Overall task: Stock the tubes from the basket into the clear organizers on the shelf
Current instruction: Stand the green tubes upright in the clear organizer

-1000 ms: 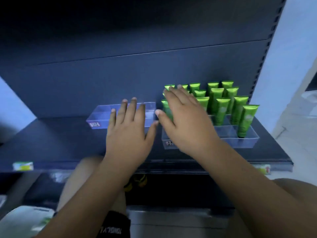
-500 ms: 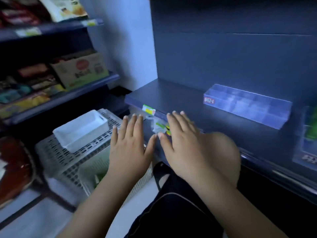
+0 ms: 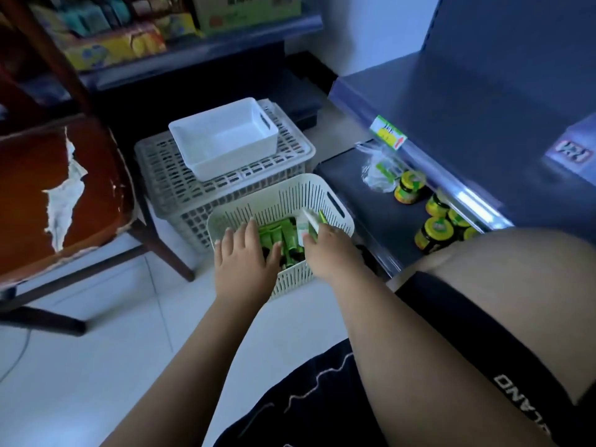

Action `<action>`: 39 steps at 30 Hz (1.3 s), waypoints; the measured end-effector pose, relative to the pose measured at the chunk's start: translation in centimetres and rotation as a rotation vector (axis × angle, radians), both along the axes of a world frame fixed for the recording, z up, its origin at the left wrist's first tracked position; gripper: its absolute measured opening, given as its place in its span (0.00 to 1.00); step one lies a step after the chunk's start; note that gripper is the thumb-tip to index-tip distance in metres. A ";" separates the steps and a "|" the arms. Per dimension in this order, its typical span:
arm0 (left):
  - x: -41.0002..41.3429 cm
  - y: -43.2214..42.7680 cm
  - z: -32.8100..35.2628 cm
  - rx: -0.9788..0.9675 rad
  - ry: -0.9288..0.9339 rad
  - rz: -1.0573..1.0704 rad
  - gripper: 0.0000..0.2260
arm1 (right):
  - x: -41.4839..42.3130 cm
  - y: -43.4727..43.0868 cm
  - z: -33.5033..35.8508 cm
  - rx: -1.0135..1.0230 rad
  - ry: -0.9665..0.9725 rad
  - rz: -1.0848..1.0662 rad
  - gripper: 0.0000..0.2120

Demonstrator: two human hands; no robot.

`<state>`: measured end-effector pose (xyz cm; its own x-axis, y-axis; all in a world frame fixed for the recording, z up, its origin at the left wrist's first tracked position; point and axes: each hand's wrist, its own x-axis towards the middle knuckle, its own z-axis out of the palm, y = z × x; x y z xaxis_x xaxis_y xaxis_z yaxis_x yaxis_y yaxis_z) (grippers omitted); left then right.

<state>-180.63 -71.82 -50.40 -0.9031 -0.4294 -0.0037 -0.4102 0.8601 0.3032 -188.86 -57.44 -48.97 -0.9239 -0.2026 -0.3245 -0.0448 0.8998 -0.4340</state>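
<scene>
A cream slotted basket (image 3: 335, 201) stands on the floor below me, with several green tubes (image 3: 283, 237) lying in it. My left hand (image 3: 245, 266) rests flat on the tubes at the basket's left side, fingers apart. My right hand (image 3: 332, 253) is curled at the right side, and a green tube (image 3: 322, 217) sticks up tilted from its fingers beside a white pack (image 3: 303, 225). Only one corner of a clear organizer (image 3: 574, 150) shows, on the dark shelf (image 3: 451, 101) at the far right edge.
A white tray (image 3: 222, 137) sits on a grey crate (image 3: 167, 175) behind the basket. A chair with a torn brown seat (image 3: 64, 188) stands at left. Yellow-lidded jars (image 3: 409, 187) and a plastic bag (image 3: 377, 166) lie on the lower shelf. My bare knee (image 3: 500, 269) is at right.
The view has swung from the shelf and its organizers down to the floor. Both hands have dropped from the shelf edge into the basket, the right one closing around a tube.
</scene>
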 end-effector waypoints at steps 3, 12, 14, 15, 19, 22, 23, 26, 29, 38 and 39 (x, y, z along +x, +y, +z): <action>-1.3 -0.7 -3.1 0.039 -0.057 0.013 0.33 | -1.6 -1.6 -2.9 0.000 -0.127 -0.024 0.25; -7.7 -2.8 -12.3 0.139 -0.355 0.015 0.27 | -8.8 -6.7 -10.5 -0.021 -0.435 -0.142 0.19; -9.8 -3.2 -14.0 0.163 -0.426 0.021 0.20 | -10.7 -7.8 -12.2 -0.023 -0.505 -0.190 0.18; -10.9 -3.4 -15.0 0.161 -0.457 0.004 0.18 | -11.6 -8.4 -13.2 -0.016 -0.513 -0.204 0.17; -14.9 -3.7 -19.0 0.099 -0.576 -0.086 0.24 | -14.3 -10.5 -17.0 -0.005 -0.545 -0.267 0.17; -16.5 -3.3 -20.9 0.044 -0.666 -0.089 0.29 | -14.4 -11.2 -19.4 0.006 -0.570 -0.223 0.18; -16.8 -3.2 -21.5 0.030 -0.678 -0.074 0.28 | -14.3 -11.2 -20.3 0.021 -0.561 -0.209 0.17; -17.3 -3.0 -22.8 -0.049 -0.696 -0.019 0.23 | -13.6 -11.5 -22.6 0.079 -0.441 -0.206 0.14; -18.0 -3.4 -23.1 -0.093 -0.702 0.017 0.18 | -14.5 -11.9 -23.7 0.071 -0.435 -0.268 0.12; -17.1 -5.2 -22.4 0.336 -0.394 0.129 0.04 | -15.6 -10.8 -22.6 -0.266 -0.670 -0.378 0.05; -16.8 -5.2 -22.0 0.428 -0.322 0.158 0.03 | -15.5 -10.2 -21.8 -0.344 -0.685 -0.407 0.05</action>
